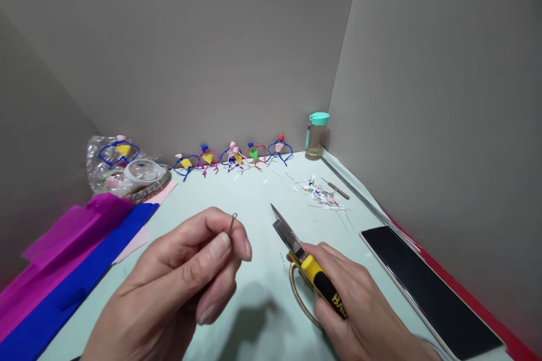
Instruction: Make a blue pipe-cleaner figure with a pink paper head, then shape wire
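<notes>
My left hand (182, 282), at lower centre-left, pinches a thin dark wire (234, 218) between thumb and forefinger. The wire's top end is bent into a small loop; its lower part is hidden by the fingers. At lower right, my right hand (359, 304) grips a pair of snips (317, 275) with a yellow-and-black handle. Their metal blades point up and left, apart from the wire. A curved, brass-coloured bar shows under the handle, partly covered by my hand.
Several small wire-and-paper figures (207, 158) line the back wall. A teal-lidded bottle (315, 138), a heap of scraps (319, 194) and a wooden-handled awl (339, 188) are at right. A phone-like black panel (427, 290) lies nearer. Purple paper (76, 237) and blue paper (80, 287) lie left.
</notes>
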Demonstrator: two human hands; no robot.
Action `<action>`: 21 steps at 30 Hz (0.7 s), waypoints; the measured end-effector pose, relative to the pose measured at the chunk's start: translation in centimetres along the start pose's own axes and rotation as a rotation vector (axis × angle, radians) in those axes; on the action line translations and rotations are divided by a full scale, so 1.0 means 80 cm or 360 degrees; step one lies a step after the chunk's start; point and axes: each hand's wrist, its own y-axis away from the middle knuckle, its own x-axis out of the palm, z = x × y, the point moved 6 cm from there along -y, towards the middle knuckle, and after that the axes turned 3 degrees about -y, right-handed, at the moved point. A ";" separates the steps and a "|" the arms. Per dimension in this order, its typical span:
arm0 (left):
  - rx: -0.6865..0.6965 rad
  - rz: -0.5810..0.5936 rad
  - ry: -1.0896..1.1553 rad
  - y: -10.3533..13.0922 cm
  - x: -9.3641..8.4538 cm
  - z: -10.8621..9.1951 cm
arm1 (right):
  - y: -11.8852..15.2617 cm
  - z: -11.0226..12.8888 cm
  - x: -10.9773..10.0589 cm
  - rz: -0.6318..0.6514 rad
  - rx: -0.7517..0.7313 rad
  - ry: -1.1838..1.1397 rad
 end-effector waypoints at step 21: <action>0.0304 -0.0131 -0.0490 0.014 -0.006 -0.019 | -0.006 0.003 0.015 0.0132 -0.0021 -0.0121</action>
